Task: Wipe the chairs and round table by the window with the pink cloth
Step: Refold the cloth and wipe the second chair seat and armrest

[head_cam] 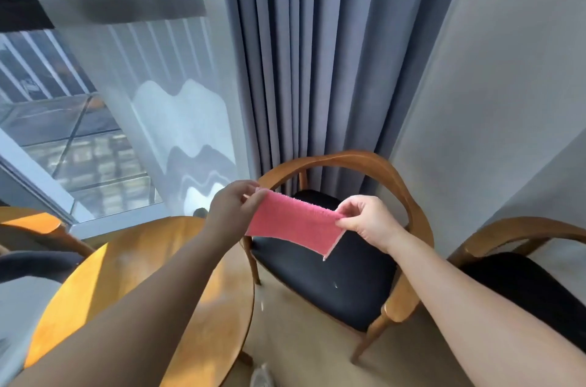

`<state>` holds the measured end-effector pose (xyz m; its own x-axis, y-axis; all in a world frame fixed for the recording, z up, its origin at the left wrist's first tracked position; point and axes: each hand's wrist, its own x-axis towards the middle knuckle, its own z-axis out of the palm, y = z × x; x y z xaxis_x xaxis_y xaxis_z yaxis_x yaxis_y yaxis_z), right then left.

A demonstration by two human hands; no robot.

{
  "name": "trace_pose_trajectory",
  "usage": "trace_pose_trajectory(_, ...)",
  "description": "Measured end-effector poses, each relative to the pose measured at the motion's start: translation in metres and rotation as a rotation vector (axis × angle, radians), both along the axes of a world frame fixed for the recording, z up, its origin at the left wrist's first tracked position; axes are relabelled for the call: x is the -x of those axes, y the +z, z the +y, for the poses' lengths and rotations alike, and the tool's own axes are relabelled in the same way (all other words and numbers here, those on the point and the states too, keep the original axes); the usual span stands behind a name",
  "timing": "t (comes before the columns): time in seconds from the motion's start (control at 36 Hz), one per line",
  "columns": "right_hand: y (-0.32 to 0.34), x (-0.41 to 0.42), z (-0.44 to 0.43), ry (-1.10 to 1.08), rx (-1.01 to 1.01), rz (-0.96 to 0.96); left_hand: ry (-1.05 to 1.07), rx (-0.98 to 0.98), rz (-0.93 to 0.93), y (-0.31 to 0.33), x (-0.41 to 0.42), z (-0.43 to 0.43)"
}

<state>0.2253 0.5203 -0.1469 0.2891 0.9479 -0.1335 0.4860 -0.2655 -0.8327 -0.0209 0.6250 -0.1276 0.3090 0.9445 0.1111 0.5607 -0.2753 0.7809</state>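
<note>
Pink rectangular terry cloth [295, 225]: stretched, both hands' fingers [253, 201] pinching its ends. Step: readying cloth. Next: press onto black-cushioned wooden chair [329, 279].

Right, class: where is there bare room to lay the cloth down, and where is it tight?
Free: the round table top on the window side of the left arm, and the middle chair's black seat between its arms, below the cloth. Tight: the gap between table edge and that chair.
</note>
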Motion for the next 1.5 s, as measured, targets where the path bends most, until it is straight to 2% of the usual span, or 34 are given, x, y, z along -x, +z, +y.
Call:
trace_pose_trajectory(0.25, -0.017, -0.009, 0.081, -0.045, 0.103, -0.138, 0.001, 0.192, -0.086, -0.023, -0.010, 0.080)
trace_pose_trajectory(0.42, -0.035, -0.013, 0.122, -0.092, 0.157, -0.153, -0.064, 0.280, -0.040, -0.058, -0.010, 0.111)
trace_pose_trajectory(0.53, -0.059, -0.020, 0.148, -0.077, 0.182, -0.142, -0.011, 0.290, 0.060, -0.091, -0.011, 0.129)
trace_pose_trajectory(0.67, -0.099, -0.028, 0.184, -0.019, 0.253, -0.090, 0.036, 0.392, -0.064, -0.132, -0.021, 0.134)
trace_pose_trajectory(1.08, -0.267, -0.063, 0.297, 0.320, 0.560, -0.059, 0.336, 0.796, -0.035, -0.284, -0.077, 0.130)
trace_pose_trajectory(1.33, -0.379, -0.042, 0.345, 0.395, 0.524, -0.160, 0.675, 0.943, -0.183, -0.374, -0.105, 0.110)
trace_pose_trajectory(1.5, -0.404, -0.021, 0.359, 0.426, 0.458, -0.222, 0.632, 0.970, 0.058, -0.400, -0.097, 0.107)
